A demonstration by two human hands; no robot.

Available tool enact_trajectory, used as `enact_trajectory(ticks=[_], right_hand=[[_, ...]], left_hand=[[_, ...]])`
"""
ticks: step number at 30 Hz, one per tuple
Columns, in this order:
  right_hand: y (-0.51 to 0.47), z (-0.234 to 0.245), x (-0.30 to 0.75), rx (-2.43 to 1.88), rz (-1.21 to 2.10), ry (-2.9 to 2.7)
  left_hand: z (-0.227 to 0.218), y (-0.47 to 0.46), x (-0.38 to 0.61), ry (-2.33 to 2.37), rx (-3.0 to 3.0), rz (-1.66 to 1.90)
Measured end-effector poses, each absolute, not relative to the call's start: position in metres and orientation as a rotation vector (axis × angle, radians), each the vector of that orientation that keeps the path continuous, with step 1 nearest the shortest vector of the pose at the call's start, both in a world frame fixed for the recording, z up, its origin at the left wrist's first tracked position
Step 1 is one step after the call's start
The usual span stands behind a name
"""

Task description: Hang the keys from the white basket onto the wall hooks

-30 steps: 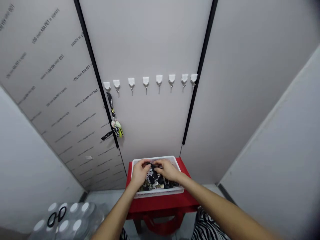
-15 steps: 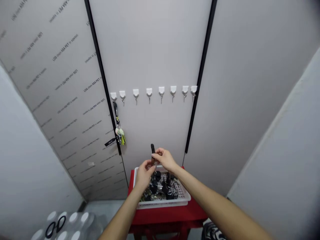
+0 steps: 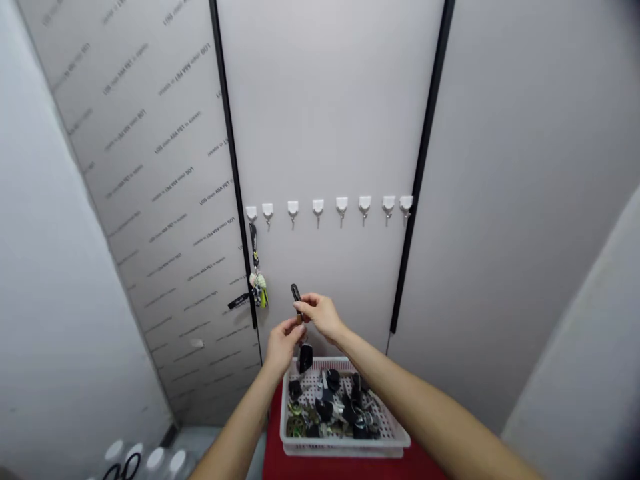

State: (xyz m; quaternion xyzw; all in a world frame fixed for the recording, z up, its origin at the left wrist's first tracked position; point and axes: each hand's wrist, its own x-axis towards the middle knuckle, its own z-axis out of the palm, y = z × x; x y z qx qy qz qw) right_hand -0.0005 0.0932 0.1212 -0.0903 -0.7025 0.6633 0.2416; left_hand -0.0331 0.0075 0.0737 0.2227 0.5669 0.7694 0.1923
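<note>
Both of my hands hold one keychain (image 3: 305, 358) above the basket, its black strap loop pointing up and a dark fob hanging below. My right hand (image 3: 321, 313) pinches the strap near its upper part. Just beneath, my left hand (image 3: 283, 343) has its thumb and fingers closed on the lower end of the strap. Below them a white plastic basket (image 3: 345, 448) holds several black key fobs, keys and metal rings (image 3: 325, 408). On the leftmost wall hook (image 3: 251, 213) hangs another keychain (image 3: 258, 283) with a black strap and green and white charms.
A row of several white hooks (image 3: 341, 203) runs across the grey wall panel between two black strips. The basket stands on a red stool or table (image 3: 280, 467). Clear bottles with white caps (image 3: 156, 459) and black loop handles stand at the lower left.
The keychain has risen clear of the basket, its dark fob now dangling in view. My hands have moved slightly left, and the camera view has shifted.
</note>
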Motion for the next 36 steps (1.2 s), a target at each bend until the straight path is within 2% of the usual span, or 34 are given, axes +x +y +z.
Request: enact_trajectory(ticks=[9,20,29,36], right_hand=[[0.078,0.180,-0.061,-0.116,1.671,-1.814],[0.083,0.219,-0.116,-0.205,1.304,-1.869],[0.089,0.222,-0.123,-0.394,1.206,-1.946],[0.084,0.224,-0.119,-0.229,1.169,-1.863]], left_hand=[[0.141,-0.002,-0.078,1.525,0.616,2.405],[0.187,0.005,-0.115,1.562,0.606,2.480],[0.182,0.019,-0.128,1.623,0.653,2.503],[0.181,0.020,-0.130,1.692,0.704,2.536]])
